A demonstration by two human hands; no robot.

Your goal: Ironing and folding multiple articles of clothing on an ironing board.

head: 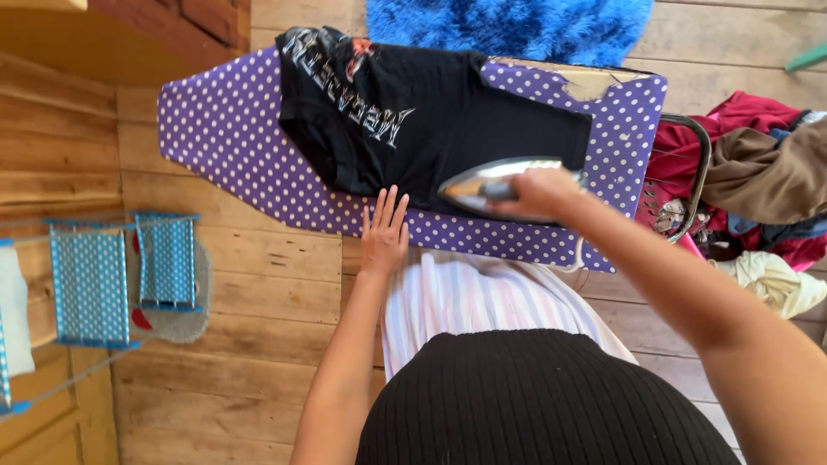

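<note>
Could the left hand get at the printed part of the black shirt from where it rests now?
Probably yes. The left hand lies flat on the ironing board at the near edge of the black shirt; nothing lies between it and the print further up. The right hand holds the iron off to the side.

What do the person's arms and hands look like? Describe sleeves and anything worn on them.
Both arms are bare along all that shows, with no sleeve in view. The left hand has no ring, watch, bracelet or glove that can be seen, and its fingers are uncovered. The right hand is likewise ungloved, with nothing at the wrist. Nails are too small to judge.
</note>
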